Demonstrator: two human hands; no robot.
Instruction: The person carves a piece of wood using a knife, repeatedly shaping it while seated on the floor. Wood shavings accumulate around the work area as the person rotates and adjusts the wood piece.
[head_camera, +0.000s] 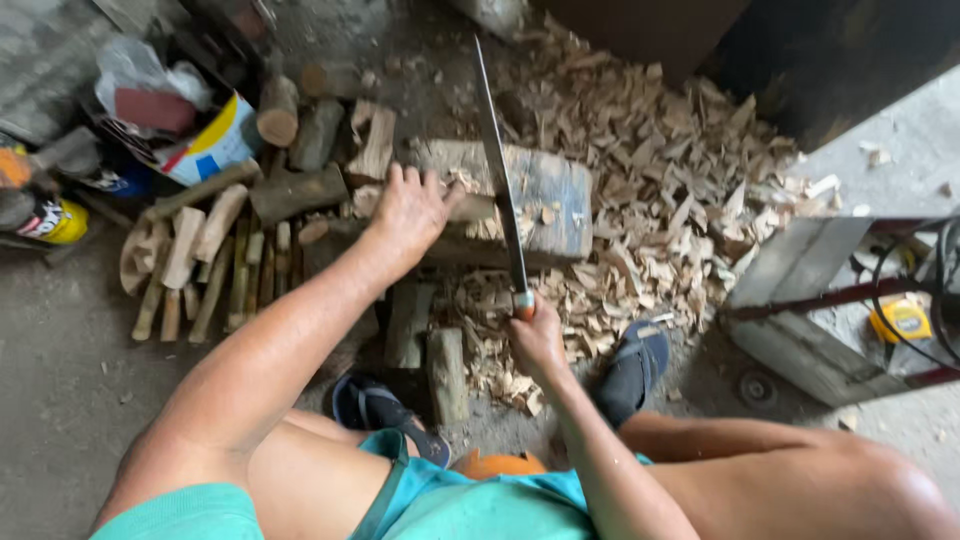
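- Nearest me are my knees and two dark sandals (634, 368) on the floor, amid wood chips (660, 190) spreading toward one o'clock.
- At nine o'clock lie cut sticks (205, 265); beyond them stand cans (205, 145), half hidden under clutter.
- Left hand (408, 212) presses a small wood piece (470, 207) onto the chopping block (545, 195), fingers curled; how tightly, I cannot tell.
- Right hand (535, 335), grip clenched on the machete (500, 170), its blade at twelve o'clock over the piece.

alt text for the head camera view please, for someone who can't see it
A seated person's right hand holds a long machete over a wooden chopping block, while the left hand steadies a small piece of wood on it. Wood chips and cut sticks lie around.
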